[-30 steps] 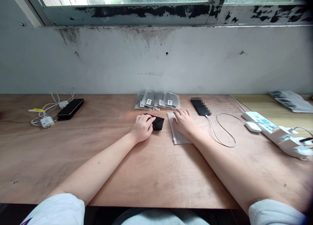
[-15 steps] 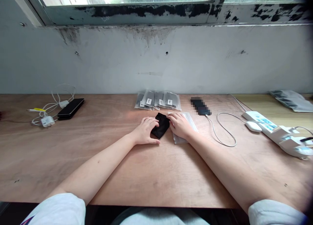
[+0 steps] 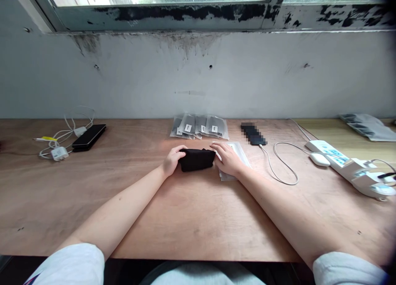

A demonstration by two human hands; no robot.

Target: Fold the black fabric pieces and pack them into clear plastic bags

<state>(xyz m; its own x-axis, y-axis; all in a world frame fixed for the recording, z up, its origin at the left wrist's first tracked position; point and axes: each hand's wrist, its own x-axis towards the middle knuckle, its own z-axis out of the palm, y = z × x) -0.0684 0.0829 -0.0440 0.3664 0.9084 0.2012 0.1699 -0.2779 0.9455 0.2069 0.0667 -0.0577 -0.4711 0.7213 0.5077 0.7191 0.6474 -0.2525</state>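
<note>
Pinching the folded black cloth [image 3: 197, 160] at its left end with the left hand [image 3: 173, 161], in front of the labelled packets [image 3: 201, 126]; curving the right hand [image 3: 228, 158] at the other end, cannot tell whether gripping; best to hold both ends level, squeezing lightly

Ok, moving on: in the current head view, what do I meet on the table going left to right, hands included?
White charger, black case, left hand, black cloth, right hand, phone, power strip.
</note>
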